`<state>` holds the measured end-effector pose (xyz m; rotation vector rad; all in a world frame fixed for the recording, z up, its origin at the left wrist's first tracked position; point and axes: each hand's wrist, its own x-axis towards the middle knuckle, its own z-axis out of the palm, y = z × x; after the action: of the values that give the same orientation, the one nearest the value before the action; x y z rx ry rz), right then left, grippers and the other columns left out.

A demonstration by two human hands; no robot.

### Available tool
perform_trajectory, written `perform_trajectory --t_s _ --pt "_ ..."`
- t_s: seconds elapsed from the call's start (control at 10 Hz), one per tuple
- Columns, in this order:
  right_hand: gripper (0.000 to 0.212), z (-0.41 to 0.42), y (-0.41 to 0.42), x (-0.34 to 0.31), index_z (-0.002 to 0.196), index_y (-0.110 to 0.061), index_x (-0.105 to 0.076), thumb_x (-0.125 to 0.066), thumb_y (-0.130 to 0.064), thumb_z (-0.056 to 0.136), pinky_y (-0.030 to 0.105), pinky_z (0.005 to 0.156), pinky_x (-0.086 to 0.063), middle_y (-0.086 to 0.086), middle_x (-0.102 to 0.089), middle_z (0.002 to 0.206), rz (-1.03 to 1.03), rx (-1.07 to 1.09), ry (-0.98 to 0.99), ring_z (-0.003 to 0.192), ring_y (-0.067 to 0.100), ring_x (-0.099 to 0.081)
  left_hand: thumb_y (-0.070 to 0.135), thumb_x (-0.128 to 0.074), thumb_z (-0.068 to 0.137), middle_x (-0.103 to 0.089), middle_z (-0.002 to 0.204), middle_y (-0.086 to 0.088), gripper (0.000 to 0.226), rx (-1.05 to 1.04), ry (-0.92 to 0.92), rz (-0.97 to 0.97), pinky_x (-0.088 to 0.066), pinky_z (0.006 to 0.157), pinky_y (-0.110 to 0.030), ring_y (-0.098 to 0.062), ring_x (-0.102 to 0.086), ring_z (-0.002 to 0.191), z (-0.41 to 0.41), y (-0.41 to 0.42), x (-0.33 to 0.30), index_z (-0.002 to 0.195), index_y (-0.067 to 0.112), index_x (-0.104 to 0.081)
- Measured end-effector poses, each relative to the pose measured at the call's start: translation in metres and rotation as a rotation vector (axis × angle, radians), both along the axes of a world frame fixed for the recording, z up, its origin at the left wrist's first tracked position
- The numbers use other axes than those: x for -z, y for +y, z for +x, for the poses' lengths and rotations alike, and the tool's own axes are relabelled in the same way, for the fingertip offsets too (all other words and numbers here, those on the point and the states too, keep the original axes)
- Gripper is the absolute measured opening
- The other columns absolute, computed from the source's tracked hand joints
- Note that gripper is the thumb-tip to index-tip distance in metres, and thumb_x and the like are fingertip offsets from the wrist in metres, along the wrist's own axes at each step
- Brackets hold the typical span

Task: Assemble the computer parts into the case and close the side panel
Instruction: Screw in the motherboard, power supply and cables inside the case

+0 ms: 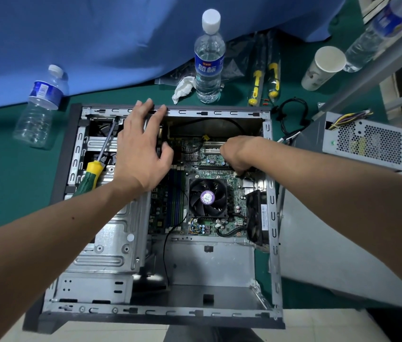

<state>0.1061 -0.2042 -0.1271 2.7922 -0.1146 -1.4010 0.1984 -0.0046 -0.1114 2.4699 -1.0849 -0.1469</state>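
An open computer case lies flat on the green table, its motherboard and black CPU fan exposed. My left hand reaches over the case with fingers spread, fingertips touching the far top rail. My right hand is curled down onto the board near the expansion slots, pinching something small that I cannot identify. A green-and-yellow screwdriver rests in the drive bay at the left. The power supply sits outside the case at the right. The grey side panel lies right of the case.
Two water bottles stand behind the case, one upright and one empty at the left. A paper cup, bagged yellow tools, a crumpled tissue and a black cable lie at the back. Blue cloth covers the far side.
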Motion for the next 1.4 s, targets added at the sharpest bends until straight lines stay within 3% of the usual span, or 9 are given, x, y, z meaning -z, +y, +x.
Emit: perform_trajectory --t_s 0.2,0.3,0.5,0.7,0.8,0.9,1.0,1.2,1.4 --pt "0.019 0.0010 -0.0006 -0.0006 0.095 -0.011 -0.055 -0.071 -0.013 0.087 0.027 0.069 -0.042 -0.001 -0.047 0.075 0.028 0.037 -0.047 0.073 0.017 -0.052 0.028 -0.047 0.083 -0.024 0.158 -0.009 0.067 -0.003 0.002 0.000 -0.020 0.118 -0.044 -0.026 -0.013 0.149 0.0004 -0.0003 -0.0005 0.149 0.017 -0.036" --pt "0.026 0.0005 -0.0012 -0.0013 0.078 -0.014 -0.047 -0.072 -0.013 0.086 0.029 0.066 -0.042 -0.001 -0.047 0.073 0.020 0.047 -0.066 0.068 0.016 -0.049 0.027 -0.047 0.083 -0.025 0.157 -0.010 0.067 0.001 -0.001 -0.007 -0.020 0.117 -0.043 -0.026 -0.014 0.149 -0.0003 -0.0003 -0.0004 0.148 0.017 -0.037" --pt "0.029 -0.0006 -0.0004 -0.0024 0.073 -0.014 -0.043 -0.069 -0.008 0.086 0.030 0.064 -0.042 -0.001 -0.047 0.073 0.003 0.017 -0.076 0.064 0.014 -0.048 0.028 -0.047 0.082 -0.024 0.157 -0.009 0.068 0.000 0.001 -0.005 -0.021 0.117 -0.044 -0.026 -0.014 0.149 0.0003 -0.0005 0.0005 0.148 0.017 -0.037" --pt "0.024 -0.0027 0.0016 -0.0006 0.092 -0.015 -0.044 -0.066 -0.007 0.087 0.031 0.070 -0.044 -0.003 -0.042 0.076 0.009 0.001 -0.092 0.082 0.020 -0.050 0.029 -0.047 0.082 -0.024 0.158 -0.009 0.068 0.003 0.000 -0.001 -0.021 0.118 -0.046 -0.026 -0.013 0.149 0.0010 0.0000 0.0007 0.149 0.017 -0.036" --pt "0.024 -0.0024 0.0009 -0.0010 0.093 -0.015 -0.047 -0.069 -0.010 0.086 0.031 0.071 -0.046 -0.002 -0.049 0.081 0.006 0.017 -0.076 0.083 0.021 -0.052 0.029 -0.047 0.083 -0.024 0.158 -0.009 0.068 0.002 0.002 -0.003 -0.022 0.117 -0.046 -0.026 -0.013 0.149 0.0010 -0.0001 0.0006 0.148 0.017 -0.036" --pt "0.020 -0.0007 -0.0016 -0.0014 0.097 -0.010 -0.055 -0.071 -0.012 0.086 0.031 0.075 -0.051 0.006 -0.062 0.100 0.005 0.054 -0.052 0.084 0.023 -0.056 0.029 -0.047 0.082 -0.024 0.157 -0.010 0.068 0.003 0.001 -0.005 -0.022 0.117 -0.046 -0.026 -0.014 0.149 0.0003 -0.0003 0.0004 0.148 0.017 -0.037" --pt "0.020 0.0000 -0.0026 -0.0012 0.097 -0.010 -0.055 -0.072 -0.013 0.087 0.031 0.078 -0.051 0.006 -0.062 0.099 0.004 0.060 -0.035 0.085 0.023 -0.056 0.029 -0.047 0.082 -0.024 0.158 -0.010 0.068 0.001 0.005 -0.005 -0.022 0.117 -0.046 -0.026 -0.014 0.149 0.0003 -0.0002 0.0003 0.148 0.017 -0.037" --pt "0.018 -0.0011 -0.0019 0.0011 0.093 -0.012 -0.050 -0.067 -0.012 0.090 0.028 0.072 -0.044 0.000 -0.048 0.077 0.037 0.008 -0.035 0.081 0.021 -0.053 0.029 -0.048 0.082 -0.024 0.158 -0.009 0.068 0.001 0.004 -0.005 -0.022 0.117 -0.046 -0.026 -0.014 0.149 0.0002 0.0001 0.0004 0.149 0.017 -0.037" --pt "0.020 -0.0040 -0.0012 0.0067 0.090 -0.014 -0.042 -0.060 -0.005 0.090 0.027 0.075 -0.041 -0.002 -0.039 0.077 0.064 -0.016 -0.069 0.084 0.020 -0.049 0.029 -0.048 0.082 -0.024 0.158 -0.009 0.069 -0.002 0.007 0.003 -0.023 0.117 -0.047 -0.026 -0.013 0.149 0.0005 -0.0002 0.0005 0.149 0.017 -0.036"
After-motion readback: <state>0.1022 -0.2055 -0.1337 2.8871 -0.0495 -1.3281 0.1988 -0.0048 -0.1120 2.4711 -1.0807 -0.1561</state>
